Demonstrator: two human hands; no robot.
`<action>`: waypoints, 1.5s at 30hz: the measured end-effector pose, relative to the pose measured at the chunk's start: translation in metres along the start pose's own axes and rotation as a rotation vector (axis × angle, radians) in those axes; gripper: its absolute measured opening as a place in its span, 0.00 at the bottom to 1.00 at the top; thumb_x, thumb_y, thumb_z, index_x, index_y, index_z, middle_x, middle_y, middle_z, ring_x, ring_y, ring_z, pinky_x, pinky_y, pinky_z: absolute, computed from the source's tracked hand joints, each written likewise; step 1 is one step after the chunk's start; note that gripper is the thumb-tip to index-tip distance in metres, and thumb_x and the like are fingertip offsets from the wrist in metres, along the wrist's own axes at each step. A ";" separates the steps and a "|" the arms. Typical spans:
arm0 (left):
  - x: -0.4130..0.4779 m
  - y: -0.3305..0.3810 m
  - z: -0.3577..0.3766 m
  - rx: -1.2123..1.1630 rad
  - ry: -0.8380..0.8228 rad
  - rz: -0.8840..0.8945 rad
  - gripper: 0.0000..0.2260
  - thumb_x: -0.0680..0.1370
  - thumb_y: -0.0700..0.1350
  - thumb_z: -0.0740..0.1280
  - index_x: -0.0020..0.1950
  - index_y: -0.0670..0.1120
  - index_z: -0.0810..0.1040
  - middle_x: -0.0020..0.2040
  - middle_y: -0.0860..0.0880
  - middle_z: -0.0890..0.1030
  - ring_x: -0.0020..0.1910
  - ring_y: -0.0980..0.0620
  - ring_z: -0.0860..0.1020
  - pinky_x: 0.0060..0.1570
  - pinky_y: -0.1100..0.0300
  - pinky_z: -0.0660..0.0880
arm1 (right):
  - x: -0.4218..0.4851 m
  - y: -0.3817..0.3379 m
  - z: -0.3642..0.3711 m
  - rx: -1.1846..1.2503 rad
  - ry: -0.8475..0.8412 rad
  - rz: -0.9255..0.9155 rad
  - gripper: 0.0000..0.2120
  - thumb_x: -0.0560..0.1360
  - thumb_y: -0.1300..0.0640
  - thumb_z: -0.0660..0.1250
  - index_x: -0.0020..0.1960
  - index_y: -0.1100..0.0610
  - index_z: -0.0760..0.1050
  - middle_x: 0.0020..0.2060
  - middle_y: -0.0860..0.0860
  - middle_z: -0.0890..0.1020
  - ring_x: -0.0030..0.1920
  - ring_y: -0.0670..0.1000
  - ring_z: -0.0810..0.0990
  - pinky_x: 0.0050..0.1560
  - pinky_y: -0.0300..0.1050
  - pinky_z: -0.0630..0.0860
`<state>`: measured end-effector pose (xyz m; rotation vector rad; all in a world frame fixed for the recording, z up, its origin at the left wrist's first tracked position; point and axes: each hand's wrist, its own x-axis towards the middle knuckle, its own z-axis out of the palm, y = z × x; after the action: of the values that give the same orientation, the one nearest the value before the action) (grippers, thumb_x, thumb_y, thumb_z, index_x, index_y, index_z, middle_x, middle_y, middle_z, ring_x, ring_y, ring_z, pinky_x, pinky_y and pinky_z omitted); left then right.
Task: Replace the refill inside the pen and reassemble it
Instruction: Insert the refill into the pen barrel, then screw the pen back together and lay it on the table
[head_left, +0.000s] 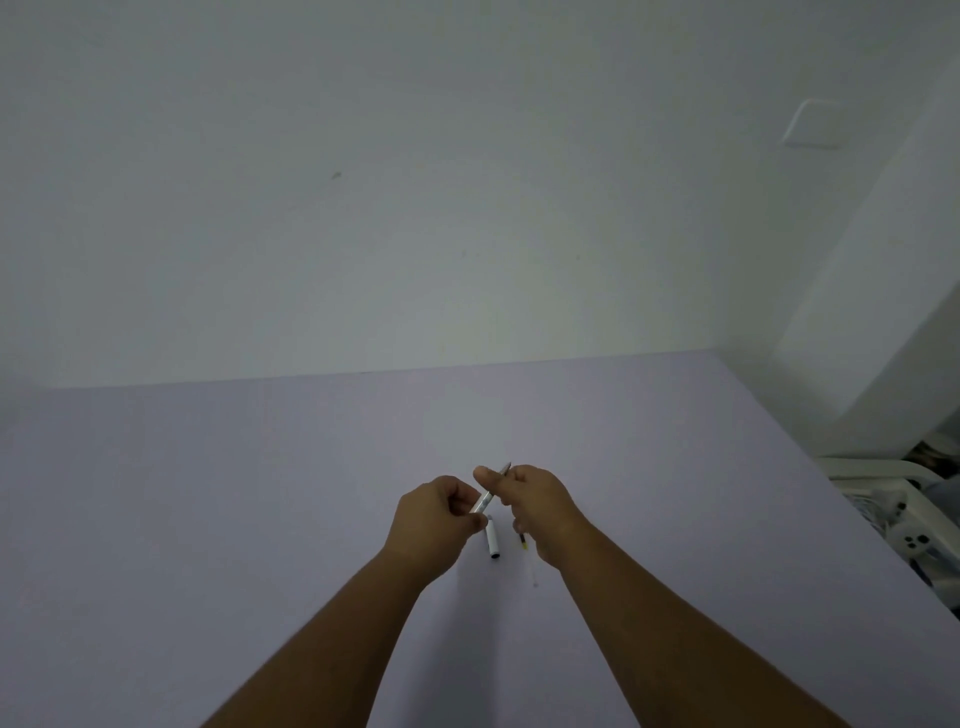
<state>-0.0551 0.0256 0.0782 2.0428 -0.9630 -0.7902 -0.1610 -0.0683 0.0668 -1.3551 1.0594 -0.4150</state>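
Observation:
A slim silver-white pen is held slanted between both hands above the lilac table. My left hand pinches its lower end. My right hand grips the upper part, and the tip pokes out past the thumb. Below the hands a white pen cap with a dark end lies on the table. A thin refill with a yellow and black end lies beside it, partly hidden by my right hand.
A pale wall rises behind the table's far edge. At the right, past the table's edge, stands a white rack with small objects. A white switch plate is on the wall at the upper right.

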 end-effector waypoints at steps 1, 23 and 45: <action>0.000 0.000 0.000 -0.006 0.001 -0.003 0.05 0.71 0.42 0.73 0.41 0.49 0.78 0.39 0.49 0.82 0.38 0.51 0.79 0.42 0.59 0.77 | 0.000 0.001 0.000 0.030 -0.023 -0.001 0.18 0.69 0.43 0.71 0.36 0.57 0.72 0.34 0.51 0.72 0.31 0.47 0.66 0.33 0.40 0.67; 0.006 -0.010 0.003 -0.002 0.051 -0.007 0.07 0.70 0.40 0.72 0.39 0.50 0.77 0.35 0.51 0.80 0.36 0.52 0.79 0.42 0.57 0.78 | 0.008 -0.001 0.006 0.022 -0.009 -0.009 0.11 0.72 0.50 0.70 0.36 0.55 0.77 0.35 0.49 0.79 0.32 0.46 0.72 0.36 0.40 0.70; 0.044 -0.058 0.007 -0.588 -0.139 -0.432 0.04 0.72 0.36 0.71 0.45 0.43 0.83 0.38 0.43 0.84 0.36 0.48 0.82 0.37 0.58 0.82 | 0.083 0.090 0.031 -0.848 0.163 0.048 0.12 0.76 0.52 0.64 0.52 0.61 0.75 0.49 0.58 0.83 0.49 0.56 0.81 0.46 0.43 0.76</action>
<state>-0.0155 0.0137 0.0177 1.6932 -0.2884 -1.2817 -0.1230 -0.0939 -0.0511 -2.0531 1.4842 -0.0179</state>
